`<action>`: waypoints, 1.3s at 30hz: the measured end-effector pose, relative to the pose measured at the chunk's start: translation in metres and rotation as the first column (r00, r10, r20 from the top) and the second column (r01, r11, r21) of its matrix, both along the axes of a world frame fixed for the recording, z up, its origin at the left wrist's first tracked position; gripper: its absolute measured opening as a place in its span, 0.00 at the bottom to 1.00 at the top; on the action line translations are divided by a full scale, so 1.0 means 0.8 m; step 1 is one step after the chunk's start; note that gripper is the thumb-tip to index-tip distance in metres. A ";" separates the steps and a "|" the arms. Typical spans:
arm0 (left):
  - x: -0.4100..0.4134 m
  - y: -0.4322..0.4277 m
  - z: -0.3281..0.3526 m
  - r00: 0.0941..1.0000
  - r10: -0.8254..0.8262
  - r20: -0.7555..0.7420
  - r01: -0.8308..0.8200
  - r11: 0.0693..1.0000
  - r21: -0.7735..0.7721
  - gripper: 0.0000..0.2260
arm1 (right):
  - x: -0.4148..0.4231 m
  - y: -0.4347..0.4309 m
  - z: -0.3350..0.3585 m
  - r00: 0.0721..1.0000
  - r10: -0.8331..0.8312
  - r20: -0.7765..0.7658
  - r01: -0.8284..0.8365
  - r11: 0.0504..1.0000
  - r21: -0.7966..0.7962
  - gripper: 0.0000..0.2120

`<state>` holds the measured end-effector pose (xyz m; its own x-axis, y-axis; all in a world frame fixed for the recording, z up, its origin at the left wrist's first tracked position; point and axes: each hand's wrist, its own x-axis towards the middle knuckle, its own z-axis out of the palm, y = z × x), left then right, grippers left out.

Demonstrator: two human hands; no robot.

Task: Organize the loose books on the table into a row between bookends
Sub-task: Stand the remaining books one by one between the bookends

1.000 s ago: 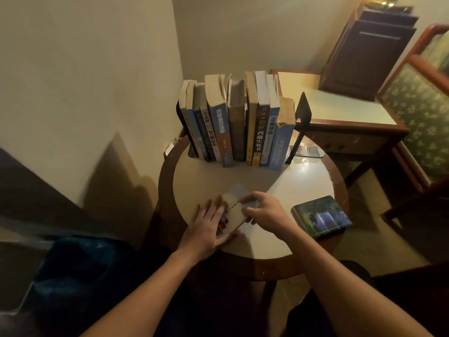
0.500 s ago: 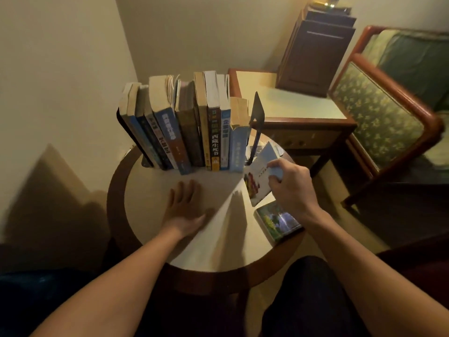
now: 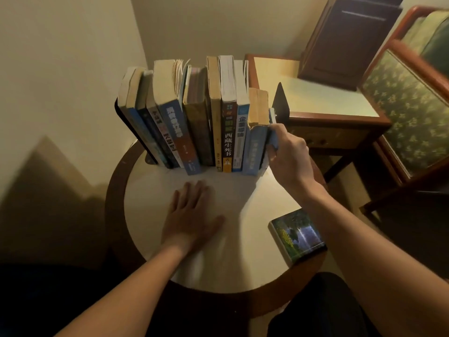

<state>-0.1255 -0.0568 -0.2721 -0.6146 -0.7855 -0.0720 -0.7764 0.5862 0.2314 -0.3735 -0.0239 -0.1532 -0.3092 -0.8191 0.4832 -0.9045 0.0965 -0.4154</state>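
Both hands are over a round table [image 3: 243,268] with a pale top and a dark wooden rim. The right hand [image 3: 288,156] is closed around a thin book [image 3: 272,128], fingers curled on its near edge, holding it upright at the right end of the row of books [image 3: 194,117]. That thin book has a pale blue cover and stands against a light blue book with yellowed pages, between it and the black right bookend [image 3: 280,99], whose pointed top rises just behind. The left hand [image 3: 192,220] lies flat on the tabletop, palm down, fingers spread a little, holding nothing, just in front of the row.

The row stands at the far side of the table, spines toward the camera. Its left books lean left against the dark left bookend [image 3: 126,127]; the middle and right ones stand nearly straight. The spines are mostly blue, with a brown one, a yellow one and a black one bearing white characters. One tall book's pages fan open at the top.

One loose book [image 3: 297,235] lies flat near the table's right edge, its cover green and blue, well apart from the row. Behind stand a side table [image 3: 315,98] and an armchair [image 3: 408,105] with patterned green fabric.
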 end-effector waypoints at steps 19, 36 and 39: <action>0.004 0.003 -0.003 0.999 -0.004 -0.049 0.003 0.999 -0.032 0.38 | -0.005 -0.007 -0.041 0.963 -0.052 0.264 0.030 0.996 0.087 0.33; -0.047 0.031 -0.003 1.000 -0.006 -0.001 0.006 0.984 0.177 0.39 | -0.047 0.197 -0.048 0.940 -0.305 0.151 0.201 0.856 0.475 0.25; -0.088 0.070 0.006 0.977 -0.143 -0.157 0.177 0.957 0.231 0.37 | -0.042 0.217 -0.060 0.915 -0.377 0.146 0.243 0.801 0.548 0.25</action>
<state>-0.1956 -0.0005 -0.2671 -0.7484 -0.6451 -0.1543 -0.6276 0.6134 0.4794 -0.4075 0.1497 -0.2011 -0.6379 -0.7642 -0.0957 -0.6696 0.6117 -0.4212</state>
